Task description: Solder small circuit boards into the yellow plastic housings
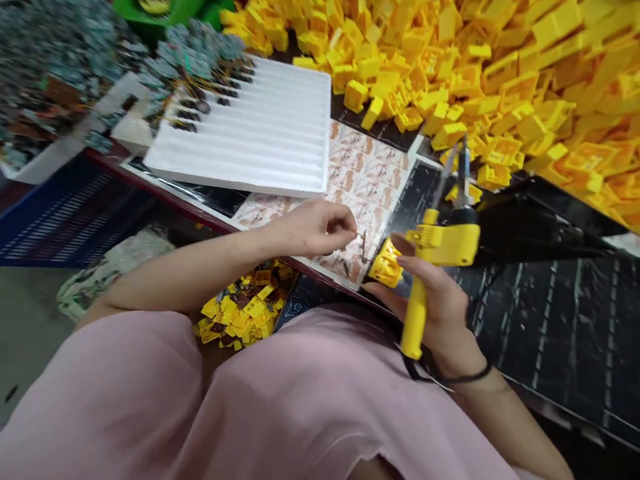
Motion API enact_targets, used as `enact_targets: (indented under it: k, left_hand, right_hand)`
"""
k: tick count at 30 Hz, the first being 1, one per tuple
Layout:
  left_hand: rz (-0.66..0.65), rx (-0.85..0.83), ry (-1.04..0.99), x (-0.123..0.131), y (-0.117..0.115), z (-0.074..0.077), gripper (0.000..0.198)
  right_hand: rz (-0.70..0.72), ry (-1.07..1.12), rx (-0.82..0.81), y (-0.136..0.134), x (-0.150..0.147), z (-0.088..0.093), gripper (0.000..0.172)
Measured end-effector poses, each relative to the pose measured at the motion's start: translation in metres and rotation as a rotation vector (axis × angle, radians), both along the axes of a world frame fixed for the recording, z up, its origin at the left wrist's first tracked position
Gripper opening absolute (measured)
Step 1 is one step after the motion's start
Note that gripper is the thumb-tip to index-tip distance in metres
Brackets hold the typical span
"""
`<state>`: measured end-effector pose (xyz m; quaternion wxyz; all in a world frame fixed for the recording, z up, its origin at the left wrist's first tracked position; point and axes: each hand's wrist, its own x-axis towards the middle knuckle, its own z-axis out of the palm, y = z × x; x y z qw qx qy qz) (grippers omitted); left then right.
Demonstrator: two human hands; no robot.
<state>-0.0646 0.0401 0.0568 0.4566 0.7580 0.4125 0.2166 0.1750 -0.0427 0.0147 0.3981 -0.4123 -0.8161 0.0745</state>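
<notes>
We saw the left hand [320, 228] just below the near edge of the white tray [250, 143], over the patterned sheet [367, 170] that lay on the tabletop [550, 320]. Its grip was narrow, with the fingertips pressed together. We could not tell if something small was between them.

The right hand [433, 303] was further from the white tray, to the lower right of it, at the corner of the patterned sheet. Its grip was closed around the handle of a yellow tool [443, 245], whose thin metal tip pointed up and away from the body. At the fingertips of the same hand sat a small yellow part [385, 265], touching them and just beside the head of the tool.

To the right of the white tray, a big pile of yellow parts [500, 73] covered the tabletop. On the far left corner of the white tray and beyond it lay many small circuit boards [200, 57]. Below the white tray, under the edge of the tabletop, there was a heap of mixed yellow and brown pieces [245, 310], next to the pink clothing [250, 413] of the person.
</notes>
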Motion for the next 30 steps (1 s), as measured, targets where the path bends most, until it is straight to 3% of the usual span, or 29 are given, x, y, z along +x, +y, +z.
enact_targets:
  k: [3,6,8,10,14,16,18,23,25,27,30]
  left_hand:
    - [-0.075,-0.226,-0.175,0.020,-0.018,-0.017,0.014]
    - [-0.034,-0.271,-0.345,0.027,-0.026,-0.030,0.027]
    - [0.036,-0.218,-0.416,0.030,-0.032,-0.039,0.035]
    - [0.102,-0.112,-0.441,0.036,-0.040,-0.047,0.028]
    - [0.160,0.225,-0.428,0.050,-0.049,-0.055,0.023]
    - [0.206,0.315,-0.453,0.058,-0.049,-0.054,0.023]
    - [0.261,0.262,-0.511,0.065,-0.048,-0.052,0.023]
    - [0.241,-0.294,-0.653,0.070,-0.046,-0.049,0.041]
    - [0.195,-0.413,-0.599,0.063,-0.041,-0.048,0.044]
    - [0.155,-0.375,-0.483,0.054,-0.032,-0.046,0.039]
    - [0.094,-0.150,-0.232,0.041,-0.016,-0.043,0.020]
  right_hand:
    - [-0.066,-0.009,0.087,-0.002,-0.008,0.000,0.043]
    - [-0.195,0.183,-0.047,-0.008,-0.003,-0.004,0.036]
    - [-0.194,0.367,-0.236,-0.012,0.002,-0.007,0.035]
    - [-0.160,0.505,-0.370,-0.014,0.005,-0.008,0.035]
    - [-0.156,0.574,-0.414,-0.016,0.000,-0.007,0.034]
    - [-0.155,0.580,-0.406,-0.017,-0.005,-0.007,0.035]
    - [-0.156,0.572,-0.393,-0.018,-0.010,-0.009,0.035]
    - [-0.154,0.428,-0.281,-0.020,-0.003,-0.015,0.041]
    - [-0.150,0.326,-0.205,-0.021,0.008,-0.013,0.043]
    - [-0.180,0.208,-0.103,-0.024,0.023,-0.007,0.039]
    - [-0.193,0.057,0.019,-0.034,0.046,0.008,0.029]
